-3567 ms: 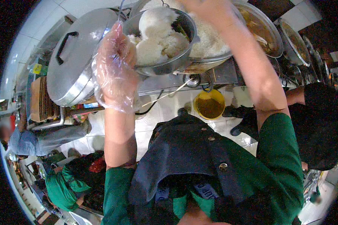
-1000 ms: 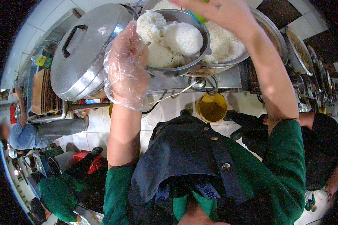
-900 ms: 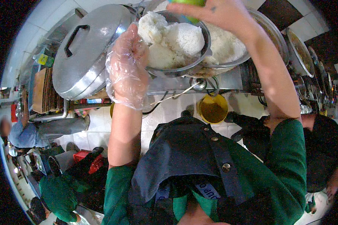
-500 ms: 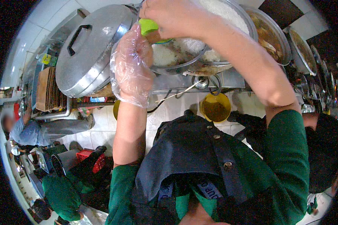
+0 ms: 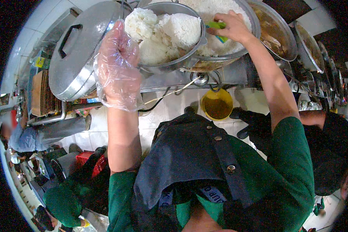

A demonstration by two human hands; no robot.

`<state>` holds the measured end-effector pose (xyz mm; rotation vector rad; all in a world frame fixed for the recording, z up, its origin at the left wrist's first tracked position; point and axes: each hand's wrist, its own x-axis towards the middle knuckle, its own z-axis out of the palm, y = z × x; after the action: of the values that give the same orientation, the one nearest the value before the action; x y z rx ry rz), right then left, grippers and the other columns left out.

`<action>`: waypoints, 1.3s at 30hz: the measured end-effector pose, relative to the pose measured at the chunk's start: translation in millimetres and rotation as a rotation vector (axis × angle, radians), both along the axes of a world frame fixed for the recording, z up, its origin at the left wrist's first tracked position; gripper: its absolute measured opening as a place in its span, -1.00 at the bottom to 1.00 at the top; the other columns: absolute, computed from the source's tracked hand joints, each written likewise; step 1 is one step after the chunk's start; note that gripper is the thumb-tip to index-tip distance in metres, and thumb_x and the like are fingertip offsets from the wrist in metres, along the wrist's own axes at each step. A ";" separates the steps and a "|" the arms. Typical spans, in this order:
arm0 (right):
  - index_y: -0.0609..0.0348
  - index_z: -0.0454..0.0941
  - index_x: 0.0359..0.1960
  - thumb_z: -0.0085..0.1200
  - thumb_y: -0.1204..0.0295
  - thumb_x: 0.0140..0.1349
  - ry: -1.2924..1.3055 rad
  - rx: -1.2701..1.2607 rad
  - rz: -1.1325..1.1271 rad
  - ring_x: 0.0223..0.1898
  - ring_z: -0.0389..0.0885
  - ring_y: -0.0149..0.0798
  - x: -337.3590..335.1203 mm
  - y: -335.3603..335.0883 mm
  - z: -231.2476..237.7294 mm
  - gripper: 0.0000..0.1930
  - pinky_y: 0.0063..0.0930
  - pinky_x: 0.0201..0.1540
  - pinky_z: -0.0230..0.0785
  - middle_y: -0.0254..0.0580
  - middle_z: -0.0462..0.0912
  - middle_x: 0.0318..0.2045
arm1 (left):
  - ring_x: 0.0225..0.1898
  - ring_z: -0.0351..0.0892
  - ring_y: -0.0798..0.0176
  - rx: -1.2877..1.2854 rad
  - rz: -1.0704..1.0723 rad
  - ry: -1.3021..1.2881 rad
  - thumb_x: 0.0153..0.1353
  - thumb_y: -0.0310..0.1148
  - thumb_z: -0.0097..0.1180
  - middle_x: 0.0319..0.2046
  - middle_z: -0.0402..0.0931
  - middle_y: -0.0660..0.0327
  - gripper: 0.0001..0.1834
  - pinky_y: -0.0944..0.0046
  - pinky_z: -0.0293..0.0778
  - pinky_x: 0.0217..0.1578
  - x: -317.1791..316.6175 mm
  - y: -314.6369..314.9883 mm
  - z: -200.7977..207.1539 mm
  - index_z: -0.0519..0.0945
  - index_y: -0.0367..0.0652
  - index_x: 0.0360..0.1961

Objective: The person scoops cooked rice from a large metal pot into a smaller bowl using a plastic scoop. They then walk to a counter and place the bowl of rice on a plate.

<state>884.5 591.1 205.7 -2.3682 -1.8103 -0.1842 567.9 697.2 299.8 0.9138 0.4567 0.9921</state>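
My left hand [image 5: 120,63], in a clear plastic glove, is closed at the left rim of a metal pot [image 5: 167,69]. Large white mounds of cooked rice [image 5: 183,30] fill that pot. Beyond it to the right stands a wider pot [image 5: 248,11] with more white rice [image 5: 208,8] in it. Over this rice my bare right hand [image 5: 234,26] grips a small lime-green plastic bowl [image 5: 217,25], partly hidden by the fingers. The bowl's lower edge meets the rice.
A big metal lid [image 5: 79,58] with a black handle leans at the left. Further right are pans of brown food [image 5: 274,33]. A yellow bucket [image 5: 216,104] stands on the tiled floor below. Other people are at the left [image 5: 63,203] and right [image 5: 332,154].
My right hand has moved right with the green bowl, from over the nearer pot to the wider pot. More rice mounds show in the nearer pot. My left hand has shifted slightly left.
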 end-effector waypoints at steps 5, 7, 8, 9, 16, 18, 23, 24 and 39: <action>0.00 0.54 -0.11 0.24 0.03 -0.22 0.076 0.057 0.253 -0.12 0.36 0.05 -27.9 19.8 -41.7 -0.42 -0.11 0.02 0.19 -0.06 0.55 -0.20 | -0.76 -0.01 0.45 0.033 -0.047 -0.015 0.24 -0.30 -0.01 -0.76 0.06 0.37 -0.66 0.38 -0.09 -0.71 -1.2 0.7 -0.3 0.25 -0.03 -0.66; 0.03 0.50 -0.05 0.27 0.05 -0.22 0.146 0.023 0.306 -0.05 0.36 0.06 -32.9 25.0 -44.7 -0.37 -0.12 0.10 0.18 0.00 0.53 -0.14 | -0.76 0.00 0.45 0.013 -0.006 -0.009 0.24 -0.29 0.00 -0.77 0.07 0.37 -0.66 0.38 -0.09 -0.72 -1.5 -0.5 -1.1 0.25 -0.04 -0.66; 0.04 0.48 -0.01 0.28 0.06 -0.22 0.175 -0.051 0.290 -0.01 0.36 0.06 -32.9 26.6 -44.0 -0.34 -0.12 0.13 0.17 0.03 0.52 -0.11 | -0.76 0.00 0.45 0.005 0.011 -0.006 0.24 -0.29 0.00 -0.77 0.07 0.37 -0.66 0.38 -0.09 -0.72 -1.3 -1.1 -1.2 0.26 -0.04 -0.67; 0.06 0.47 0.00 0.30 0.08 -0.22 0.264 -0.031 0.361 0.02 0.36 0.03 -33.7 29.5 -41.9 -0.33 -0.14 0.15 0.16 0.02 0.52 -0.09 | -0.76 0.00 0.45 0.011 0.018 0.000 0.24 -0.29 0.00 -0.77 0.08 0.38 -0.66 0.38 -0.09 -0.72 -1.4 -2.4 -1.5 0.26 -0.04 -0.67; 0.09 0.57 -0.12 0.16 0.12 -0.07 0.570 -0.311 0.348 -0.07 0.54 -0.08 -35.7 41.5 -21.0 -0.53 -0.22 0.11 0.27 -0.09 0.63 -0.19 | -0.76 -0.01 0.45 0.001 0.061 0.022 0.22 -0.26 0.02 -0.79 0.06 0.41 -0.67 0.36 -0.10 -0.71 -1.9 -2.0 -1.8 0.29 -0.03 -0.67; 0.12 0.57 -0.12 0.18 0.18 -0.07 0.762 -0.372 0.285 -0.08 0.55 -0.13 -34.5 42.9 -16.4 -0.55 -0.25 0.07 0.31 -0.13 0.63 -0.17 | -0.75 -0.01 0.46 0.029 0.054 0.027 0.23 -0.27 0.01 -0.79 0.05 0.42 -0.67 0.36 -0.11 -0.71 -1.8 0.7 -1.5 0.29 -0.02 -0.66; 0.20 0.55 -0.10 0.16 0.24 0.02 1.022 -0.378 0.351 -0.12 0.55 -0.23 -24.4 40.2 -8.3 -0.58 -0.34 0.08 0.32 -0.20 0.62 -0.15 | -0.73 -0.01 0.46 0.023 0.143 0.063 0.25 -0.29 -0.03 -0.77 0.01 0.43 -0.69 0.37 -0.10 -0.69 0.3 0.1 -2.0 0.29 -0.04 -0.64; 0.21 0.54 -0.09 0.15 0.24 0.04 1.094 -0.369 0.370 -0.12 0.54 -0.24 -22.4 38.2 -8.9 -0.59 -0.35 0.08 0.31 -0.20 0.62 -0.16 | -0.73 -0.02 0.46 0.116 0.184 0.160 0.25 -0.29 -0.03 -0.77 0.00 0.43 -0.68 0.37 -0.10 -0.69 0.7 -0.2 -1.7 0.29 -0.04 -0.65; 0.15 0.48 -0.11 0.18 0.04 0.01 0.307 0.305 0.065 -0.03 0.41 -0.16 -100.3 16.4 159.0 -0.49 -0.13 0.07 0.28 -0.10 0.48 -0.16 | -0.75 0.02 0.52 0.014 0.190 0.082 0.21 -0.30 0.05 -0.74 0.11 0.47 -0.71 0.43 -0.04 -0.72 9.6 -3.5 4.9 0.32 0.00 -0.63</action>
<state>784.2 607.4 364.7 -2.0008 -1.5865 -0.0762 577.5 693.7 304.6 0.9385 0.6152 1.1336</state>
